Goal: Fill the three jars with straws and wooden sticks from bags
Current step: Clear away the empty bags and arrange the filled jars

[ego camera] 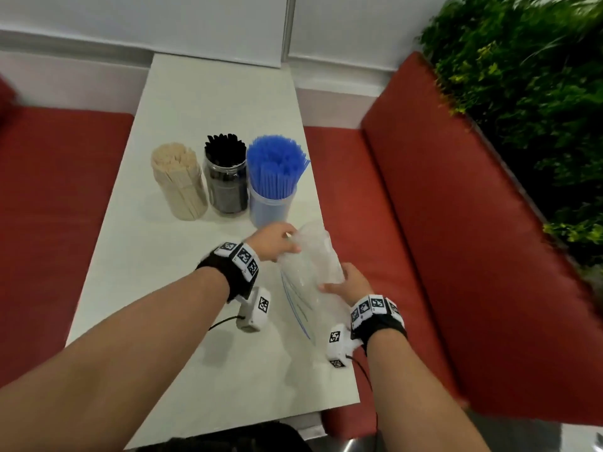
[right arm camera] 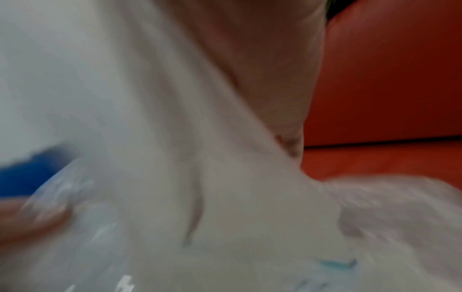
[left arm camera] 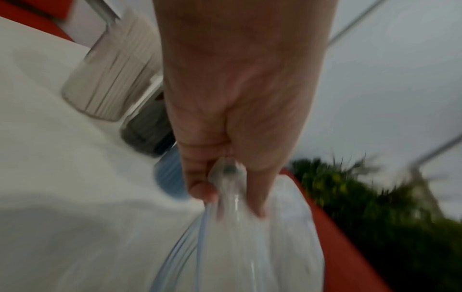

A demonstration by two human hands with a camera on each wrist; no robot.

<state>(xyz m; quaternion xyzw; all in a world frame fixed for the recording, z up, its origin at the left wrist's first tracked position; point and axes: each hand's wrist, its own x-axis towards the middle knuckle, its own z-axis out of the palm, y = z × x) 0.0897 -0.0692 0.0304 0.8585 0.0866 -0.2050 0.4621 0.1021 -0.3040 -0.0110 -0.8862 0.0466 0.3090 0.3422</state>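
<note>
Three jars stood full in a row on the table (ego camera: 182,93): wooden sticks (ego camera: 177,181), black straws (ego camera: 225,177), blue straws (ego camera: 274,177). Near them, both hands held a clear plastic bag (ego camera: 310,265) above the tabletop, probably emptied and being gathered up. Left hand (ego camera: 274,241) pinched its bunched top; right hand (ego camera: 350,283) curled round the lower side. The left wrist view alone showed that pinch; the right wrist view was blurred.

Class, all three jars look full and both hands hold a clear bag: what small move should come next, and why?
Probably set the clear bag aside on the table. It looks nearly empty; left hand and right hand both grip it, and the three jars stand filled.
</note>
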